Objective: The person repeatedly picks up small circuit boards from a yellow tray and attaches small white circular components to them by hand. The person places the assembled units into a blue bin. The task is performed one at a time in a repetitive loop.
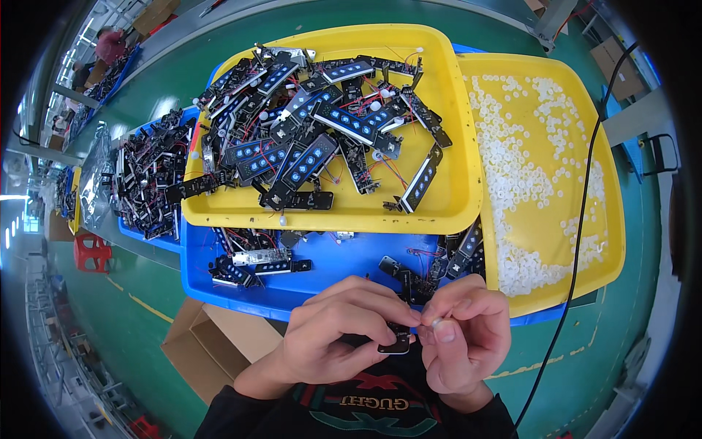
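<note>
Two hands: one left hand, one right hand. One black board in grip, plus one tiny pale piece. Two yellow trays up close, at least two blue trays. Heaped boards? Dozens, gave up counting. White rings, hundreds easily. One black cable.

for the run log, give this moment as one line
left hand: holds black part | right hand: pinches small pale piece | beyond: yellow trays
</note>
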The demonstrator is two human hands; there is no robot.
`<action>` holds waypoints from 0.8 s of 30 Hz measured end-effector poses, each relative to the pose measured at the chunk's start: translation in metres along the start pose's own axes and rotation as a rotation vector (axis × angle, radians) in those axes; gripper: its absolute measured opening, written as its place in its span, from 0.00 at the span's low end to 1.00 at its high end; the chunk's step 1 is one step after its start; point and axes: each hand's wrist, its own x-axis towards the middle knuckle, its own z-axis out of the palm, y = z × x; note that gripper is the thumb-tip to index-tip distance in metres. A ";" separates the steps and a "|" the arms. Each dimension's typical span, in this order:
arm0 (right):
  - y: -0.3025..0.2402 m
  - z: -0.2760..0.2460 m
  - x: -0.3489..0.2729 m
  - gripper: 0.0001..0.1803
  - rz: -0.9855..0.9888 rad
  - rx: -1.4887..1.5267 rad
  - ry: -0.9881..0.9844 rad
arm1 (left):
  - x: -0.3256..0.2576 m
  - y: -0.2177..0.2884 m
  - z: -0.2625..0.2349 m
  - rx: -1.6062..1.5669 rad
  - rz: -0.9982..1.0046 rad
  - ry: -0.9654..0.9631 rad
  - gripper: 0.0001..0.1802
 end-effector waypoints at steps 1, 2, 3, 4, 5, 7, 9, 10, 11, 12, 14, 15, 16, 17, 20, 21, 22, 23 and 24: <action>0.000 0.000 0.000 0.14 0.012 0.023 0.014 | 0.000 -0.001 0.000 -0.005 0.000 0.008 0.21; 0.000 0.001 0.000 0.14 0.023 0.045 0.027 | 0.000 -0.001 0.000 -0.010 0.001 0.016 0.21; 0.000 0.002 0.000 0.14 0.035 0.067 0.041 | 0.000 -0.002 0.001 -0.018 -0.009 0.025 0.21; 0.001 0.003 0.001 0.13 0.032 0.079 0.058 | 0.000 -0.002 0.000 -0.024 -0.015 0.035 0.21; 0.002 0.004 0.001 0.13 0.028 0.090 0.076 | -0.001 -0.002 0.000 -0.030 -0.021 0.044 0.21; 0.001 0.002 0.000 0.12 0.010 -0.004 0.050 | -0.003 -0.002 -0.001 -0.027 -0.011 0.024 0.19; -0.006 -0.003 0.005 0.11 -0.047 -0.209 -0.040 | 0.003 0.002 -0.006 -0.009 0.006 -0.021 0.17; -0.008 0.000 0.008 0.10 -0.087 -0.238 -0.001 | 0.005 0.005 -0.007 0.000 0.001 -0.053 0.15; -0.012 -0.001 0.011 0.11 -0.124 -0.339 -0.027 | 0.008 0.008 -0.009 0.010 -0.004 -0.086 0.14; -0.016 -0.003 0.014 0.12 -0.160 -0.439 -0.051 | 0.011 0.012 -0.012 0.087 0.015 -0.121 0.12; -0.027 -0.010 0.022 0.13 -0.251 -0.646 -0.093 | 0.026 0.028 -0.021 0.299 0.085 -0.156 0.13; -0.034 -0.016 0.028 0.14 -0.300 -0.764 -0.107 | 0.033 0.036 -0.023 0.385 0.123 -0.176 0.13; -0.039 -0.023 0.034 0.15 -0.346 -0.882 -0.123 | 0.038 0.043 -0.025 0.475 0.121 -0.089 0.12; -0.040 -0.031 0.039 0.15 -0.368 -1.057 -0.093 | 0.041 0.042 -0.025 0.622 0.208 0.022 0.12; -0.043 -0.058 0.045 0.15 -0.333 -1.530 0.013 | 0.067 0.033 -0.040 0.970 0.233 0.015 0.15; -0.041 -0.064 0.046 0.14 -0.270 -1.630 0.043 | 0.073 0.033 -0.043 1.072 0.176 0.005 0.16; -0.037 -0.067 0.048 0.13 -0.203 -1.712 0.070 | 0.075 0.028 -0.048 1.121 0.152 -0.013 0.16; -0.037 -0.066 0.049 0.13 -0.162 -1.730 0.061 | 0.076 0.020 -0.051 1.169 0.127 -0.030 0.16; -0.040 -0.062 0.051 0.13 -0.121 -1.748 0.051 | 0.076 0.016 -0.053 1.217 0.103 -0.047 0.17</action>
